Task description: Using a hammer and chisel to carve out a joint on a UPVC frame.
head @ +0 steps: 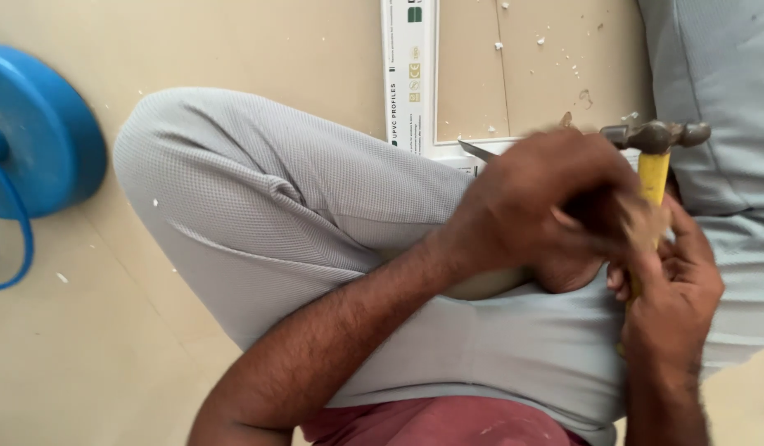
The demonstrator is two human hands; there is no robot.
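Red cloth (436, 423) at the bottom edge lies nearest, with the two forearms rising from either side of it. Beyond it a bent knee in grey trousers (258, 198) fills the middle of the view. Over the thigh, the left hand (540, 206) is curled into a tight fist around a chisel (479, 150), whose thin metal blade pokes out to the left and points at the white plastic strip (410, 74). Beside it, the right hand (671, 285) has its fingers wrapped closed around the yellow handle of a hammer (654, 144); the dark metal head stands just above the left hand's knuckles, close to the chisel's hidden end. The strip is long and narrow, runs up to the top edge, and carries a row of small green and yellow marks on a white label. White chips are scattered over the beige floor (233, 41) near it. Far left sits a round blue object (43, 132) with a blue hose looping off it.
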